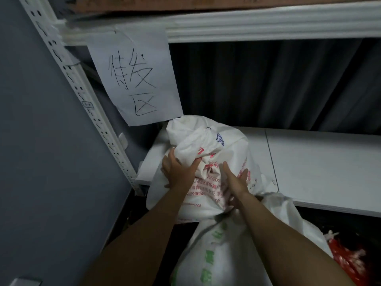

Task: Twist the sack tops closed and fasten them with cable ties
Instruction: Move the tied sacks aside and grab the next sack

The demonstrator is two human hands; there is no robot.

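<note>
Sack (216, 139) on shelf (319, 162), loose top rising up and away from both hands. Left hand (179, 172), nearer, grips bunched neck; right hand (235, 180) lies flat against the side.

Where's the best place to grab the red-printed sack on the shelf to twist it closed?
Grip the loose crumpled top of the red-printed sack, from the near side: the fabric gathers into a neck there, where the left hand holds it.
</note>
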